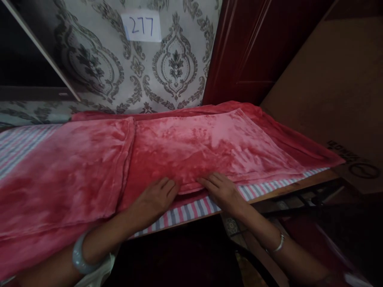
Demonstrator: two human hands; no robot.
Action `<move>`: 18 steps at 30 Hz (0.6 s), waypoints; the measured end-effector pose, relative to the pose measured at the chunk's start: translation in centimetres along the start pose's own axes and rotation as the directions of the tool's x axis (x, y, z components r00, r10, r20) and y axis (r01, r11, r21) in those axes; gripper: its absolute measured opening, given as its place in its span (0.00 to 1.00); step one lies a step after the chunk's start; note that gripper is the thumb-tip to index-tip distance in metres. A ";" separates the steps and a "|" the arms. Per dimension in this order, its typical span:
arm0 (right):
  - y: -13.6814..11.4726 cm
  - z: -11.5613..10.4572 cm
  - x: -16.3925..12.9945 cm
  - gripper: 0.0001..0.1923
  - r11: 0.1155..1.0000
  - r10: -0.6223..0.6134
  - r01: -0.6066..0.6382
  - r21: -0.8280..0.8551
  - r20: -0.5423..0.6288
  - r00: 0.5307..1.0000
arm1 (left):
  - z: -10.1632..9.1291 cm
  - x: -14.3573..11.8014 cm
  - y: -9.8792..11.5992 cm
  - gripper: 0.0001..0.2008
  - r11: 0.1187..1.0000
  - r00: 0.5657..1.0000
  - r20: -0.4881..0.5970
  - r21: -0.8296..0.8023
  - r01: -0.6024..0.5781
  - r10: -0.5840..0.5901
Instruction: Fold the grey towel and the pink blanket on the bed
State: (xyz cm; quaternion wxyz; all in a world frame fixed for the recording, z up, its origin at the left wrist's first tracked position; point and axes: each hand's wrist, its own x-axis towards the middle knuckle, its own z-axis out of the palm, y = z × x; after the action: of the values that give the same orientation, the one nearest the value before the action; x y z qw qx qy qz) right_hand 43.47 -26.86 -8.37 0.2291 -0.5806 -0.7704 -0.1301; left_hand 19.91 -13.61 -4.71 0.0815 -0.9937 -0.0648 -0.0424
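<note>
A plush red-pink blanket (179,147) lies spread in layers, with a folded-over section (86,163) at the left. My left hand (163,193) is at its front edge, fingers bent and closed on the fabric. A short way to the right, my right hand (220,191) grips the same edge, its fingers over the top and its thumb hidden. Between the hands the upper layer's edge stands slightly off the layer below, leaving a dark gap.
Under the blanket is a striped cloth (191,211) on a table with a wooden edge (287,189). A patterned wall bears a paper marked 277 (141,26). A dark screen (26,59) stands at left. At right are a red door panel (248,48) and a cardboard box (335,91).
</note>
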 end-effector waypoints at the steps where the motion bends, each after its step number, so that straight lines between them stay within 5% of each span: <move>1: -0.1 0.1 -0.1 0.23 1.000 0.010 -0.010 0.017 0.005 1.000 | 0.2 -0.1 0.2 0.23 1.000 1.000 0.003 -0.023 0.014 -0.014; 6: -0.8 -1.7 0.2 0.20 0.991 0.050 -0.062 0.118 0.100 0.994 | 0.0 -0.5 0.6 0.19 0.997 0.996 0.087 -0.074 0.019 -0.012; 11: 0.5 -4.5 4.2 0.18 0.976 0.095 -0.120 0.183 0.141 0.986 | -1.0 -0.8 -0.2 0.27 0.988 1.000 0.022 -0.152 -0.003 0.007; 14: 3.4 -3.6 7.3 0.27 0.987 0.126 -0.140 0.083 0.152 0.980 | -0.3 -0.5 0.1 0.26 0.994 0.997 0.067 -0.106 -0.028 0.035; 18: 7.4 -0.4 9.0 0.33 0.974 0.224 -0.220 -0.046 0.315 0.922 | 1.4 -0.6 0.8 0.24 0.999 0.997 0.059 -0.013 -0.041 0.042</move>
State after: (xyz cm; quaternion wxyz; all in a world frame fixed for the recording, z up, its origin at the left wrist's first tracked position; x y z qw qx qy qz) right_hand 48.62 -17.37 -3.93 0.1123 -0.6785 -0.7259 -0.0120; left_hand 19.49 -14.24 -6.27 0.0746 -0.9961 -0.0464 -0.0114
